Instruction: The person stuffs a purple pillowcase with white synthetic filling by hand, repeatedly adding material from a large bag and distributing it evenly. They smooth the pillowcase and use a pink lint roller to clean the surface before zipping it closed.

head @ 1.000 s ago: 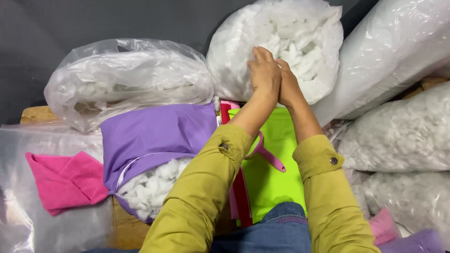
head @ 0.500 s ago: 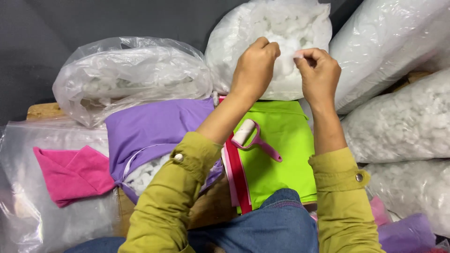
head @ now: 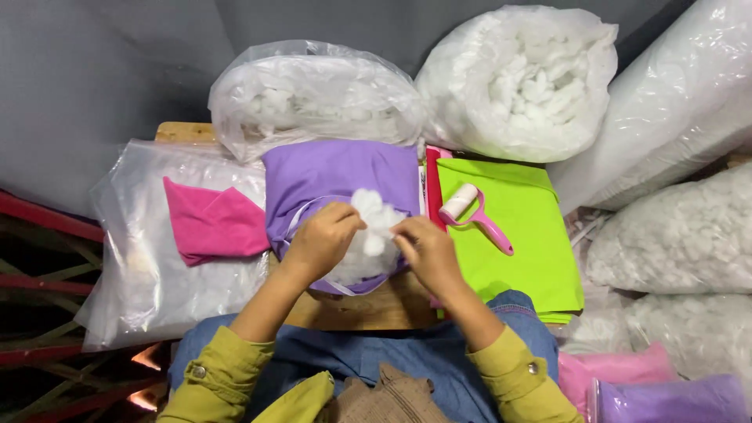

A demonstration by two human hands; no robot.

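Both hands meet over the purple cover on the bench — left hand and right hand, fingers pinched on white stuffing at its opening. A pink lint roller lies just right, on green fabric

Clear plastic bags of white stuffing stood behind the desk, more piled at the right. A flat clear bag lay left, holding pink cloth.
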